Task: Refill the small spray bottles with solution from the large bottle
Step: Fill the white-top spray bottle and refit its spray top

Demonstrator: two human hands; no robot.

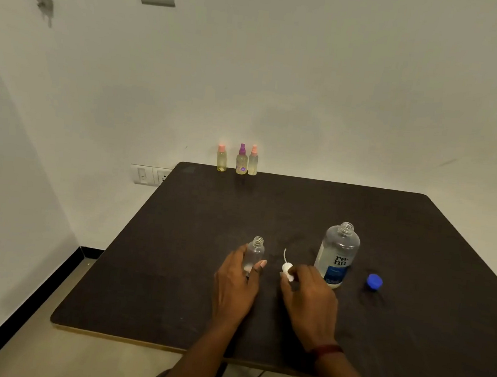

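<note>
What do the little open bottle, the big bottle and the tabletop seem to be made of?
The small bottle in the left hand looks like clear glossy plastic: see-through, with a moulded threaded neck. The large bottle seems the same, with a blue printed label. The table looks like dark matte laminate over board, judging by its pale edge.

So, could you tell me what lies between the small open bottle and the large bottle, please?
In the head view, the white spray top, held by the right hand, lies between them.
</note>
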